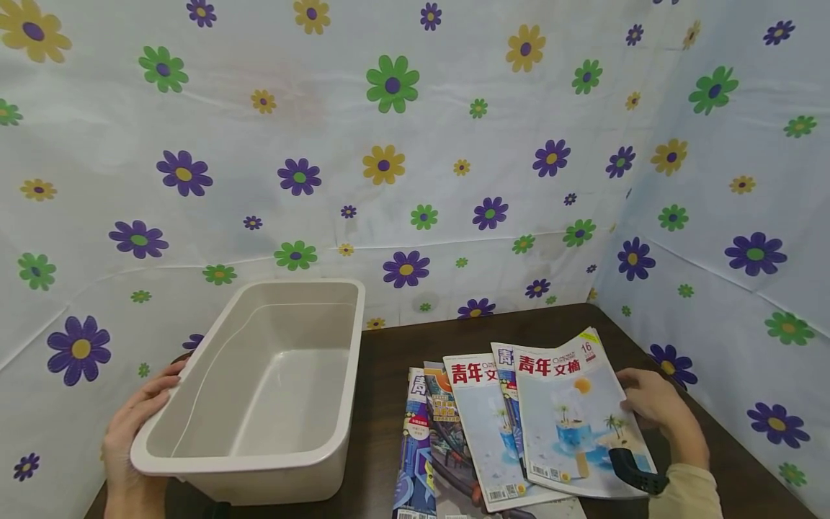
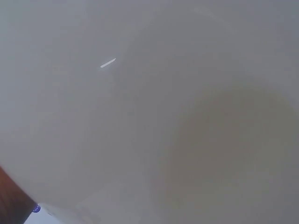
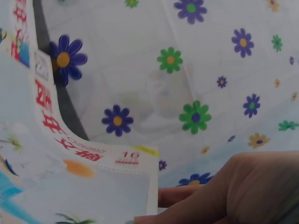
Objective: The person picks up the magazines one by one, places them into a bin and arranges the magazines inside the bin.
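On the left in the head view, my left hand point(image 1: 139, 425) holds the outer left side of a cream plastic bin point(image 1: 249, 463), its fingers against the rim. Nothing lies inside the bin. Its pale wall point(image 2: 117, 121) fills the left wrist view, hiding most of that hand. At right, my right hand point(image 1: 658, 404) pinches the right edge of the top magazine point(image 1: 551, 382), which has a pale blue beach cover. The thumb shows beside that edge of the magazine point(image 3: 107, 182) in the right wrist view. More magazines point(image 1: 473, 432) lie fanned out to its left, overlapping.
A dark brown table point(image 1: 389, 353) carries the bin and magazines. White cloth point(image 1: 428, 137) with purple, green and yellow flowers hangs behind it and along the right side. A dark band point(image 1: 629, 472) circles the right wrist.
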Available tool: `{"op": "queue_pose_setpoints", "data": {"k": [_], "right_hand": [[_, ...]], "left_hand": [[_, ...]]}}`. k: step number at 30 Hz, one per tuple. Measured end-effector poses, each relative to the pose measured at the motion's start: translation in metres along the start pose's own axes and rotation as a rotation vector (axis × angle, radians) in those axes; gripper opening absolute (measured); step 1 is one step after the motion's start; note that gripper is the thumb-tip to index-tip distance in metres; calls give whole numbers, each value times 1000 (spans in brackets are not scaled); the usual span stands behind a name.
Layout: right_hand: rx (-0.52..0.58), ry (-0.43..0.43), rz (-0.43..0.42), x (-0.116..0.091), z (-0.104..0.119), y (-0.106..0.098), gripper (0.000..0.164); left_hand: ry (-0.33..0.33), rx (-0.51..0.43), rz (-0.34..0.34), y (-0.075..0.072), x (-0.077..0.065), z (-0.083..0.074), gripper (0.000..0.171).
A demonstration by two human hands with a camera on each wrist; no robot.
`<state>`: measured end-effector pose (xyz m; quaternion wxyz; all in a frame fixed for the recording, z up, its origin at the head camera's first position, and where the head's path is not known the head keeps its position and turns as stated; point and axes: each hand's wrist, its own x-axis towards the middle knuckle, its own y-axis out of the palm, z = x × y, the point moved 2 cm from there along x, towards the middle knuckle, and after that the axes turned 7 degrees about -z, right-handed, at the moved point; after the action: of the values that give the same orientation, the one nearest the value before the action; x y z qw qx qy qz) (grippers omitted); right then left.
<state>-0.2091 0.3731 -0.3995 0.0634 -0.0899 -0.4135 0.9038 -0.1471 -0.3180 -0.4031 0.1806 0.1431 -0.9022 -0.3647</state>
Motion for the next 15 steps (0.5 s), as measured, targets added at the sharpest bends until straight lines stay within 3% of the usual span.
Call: {"op": "queue_pose_setpoints", "data": {"k": [7, 15], "right_hand": [[118, -90, -60, -7, 16, -12, 56], [388, -151, -79, -20, 33, -20, 56]], "left_hand": [[-22, -60, -4, -1, 2, -1, 44], [-34, -103, -1, 1, 0, 0, 45]]}}
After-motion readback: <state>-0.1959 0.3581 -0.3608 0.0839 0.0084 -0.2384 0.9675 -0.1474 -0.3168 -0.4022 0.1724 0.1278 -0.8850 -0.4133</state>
